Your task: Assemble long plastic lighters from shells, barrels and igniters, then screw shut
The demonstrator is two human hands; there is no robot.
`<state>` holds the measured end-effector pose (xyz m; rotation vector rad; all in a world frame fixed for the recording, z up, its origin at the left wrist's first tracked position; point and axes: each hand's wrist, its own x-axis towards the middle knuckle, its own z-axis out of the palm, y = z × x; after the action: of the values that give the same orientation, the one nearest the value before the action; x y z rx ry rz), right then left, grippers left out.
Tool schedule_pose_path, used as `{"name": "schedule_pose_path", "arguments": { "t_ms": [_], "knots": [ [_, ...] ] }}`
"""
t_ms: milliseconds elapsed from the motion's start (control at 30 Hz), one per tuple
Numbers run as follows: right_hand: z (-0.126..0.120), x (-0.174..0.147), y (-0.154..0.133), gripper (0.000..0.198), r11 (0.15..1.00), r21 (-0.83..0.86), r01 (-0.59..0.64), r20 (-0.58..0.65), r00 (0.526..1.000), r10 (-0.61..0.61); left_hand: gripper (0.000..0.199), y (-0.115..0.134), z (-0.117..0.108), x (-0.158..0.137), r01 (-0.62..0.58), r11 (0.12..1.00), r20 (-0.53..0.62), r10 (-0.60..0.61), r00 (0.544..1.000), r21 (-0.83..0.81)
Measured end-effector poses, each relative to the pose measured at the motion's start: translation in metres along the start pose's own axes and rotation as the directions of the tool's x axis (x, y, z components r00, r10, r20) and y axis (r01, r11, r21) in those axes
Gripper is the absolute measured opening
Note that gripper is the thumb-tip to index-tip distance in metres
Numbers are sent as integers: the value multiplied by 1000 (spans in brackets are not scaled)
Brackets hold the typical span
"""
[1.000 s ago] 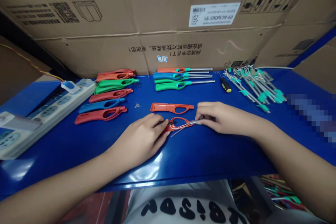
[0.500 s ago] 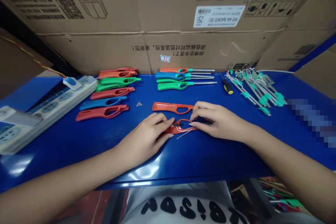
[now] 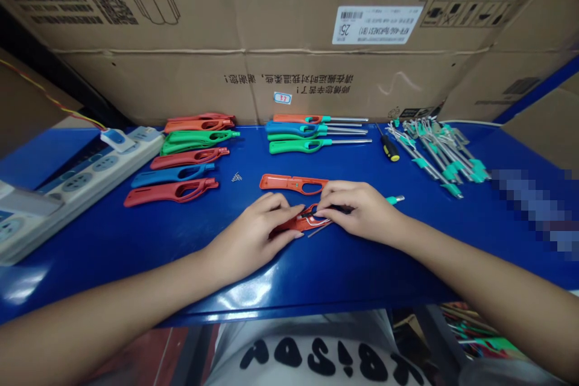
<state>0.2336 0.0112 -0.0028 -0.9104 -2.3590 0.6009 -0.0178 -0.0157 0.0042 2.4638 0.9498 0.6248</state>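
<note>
My left hand [image 3: 253,232] grips the closed end of an open orange-red gas lighter shell [image 3: 294,223] between thumb and fingers. White wire and a dark part lie inside the shell. My right hand [image 3: 357,208] is closed over its other end, fingertips pinched at the dark part near the trigger loop; exactly what they grip is hidden. Past the right knuckles shows a metal tube tip with a teal collar [image 3: 394,199]. A thin tube [image 3: 320,228] sticks out below the shell. Just behind lies the matching orange-red shell half [image 3: 284,183], partly covered by the right fingers.
Left: several coloured lighter handles [image 3: 174,192] in a column, small screws [image 3: 236,177], a power strip [image 3: 76,184]. Back: lighters with metal barrels [image 3: 316,146]. Right: a black-yellow screwdriver [image 3: 389,149] and a pile of metal tubes with teal parts [image 3: 447,157]. A cardboard box [image 3: 181,84] stands behind.
My right hand has shifted slightly left along the shell, its fingertips now nearer the left hand's. The teal-collared tube tip has come into sight beyond it. The left hand keeps its grip.
</note>
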Motion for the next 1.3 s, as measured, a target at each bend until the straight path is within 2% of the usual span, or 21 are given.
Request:
{"name": "schedule_pose_path", "arguments": {
  "t_ms": [367, 533, 633, 733, 833, 967, 1133, 1300],
  "knots": [
    [-1, 0, -3, 17, 997, -57, 60, 35, 998, -58, 35, 3, -3, 1, -58, 998, 56, 57, 997, 8],
    [-11, -1, -6, 16, 998, -62, 9, 33, 999, -7, 40, 8, -3, -1, -88, 988, 110, 74, 991, 127],
    [-20, -4, -9, 14, 999, -29, 18, 13, 1000, -17, 41, 8, -3, -3, -92, 973, 131, 65, 989, 210],
    [-27, -6, -12, 10, 998, -25, 57, 110, 993, -54, 41, 6, -2, -6, -94, 954, 143, 55, 988, 284],
    [-30, -8, -12, 9, 991, -112, 74, 224, 973, -48, 39, 3, 1, -9, -95, 934, 157, 43, 987, 343],
    [-28, -9, -8, 8, 974, -213, 76, 263, 965, -18, 36, 2, 4, -11, -92, 918, 160, 32, 987, 385],
    [-26, -8, -3, 9, 990, -121, 68, 266, 963, -33, 31, 3, 1, -11, -87, 909, 156, 25, 987, 408],
    [-26, -6, -4, 5, 999, 19, 34, 235, 971, -37, 35, 4, -4, -11, -110, 897, 155, 47, 987, 428]
  ]
}}
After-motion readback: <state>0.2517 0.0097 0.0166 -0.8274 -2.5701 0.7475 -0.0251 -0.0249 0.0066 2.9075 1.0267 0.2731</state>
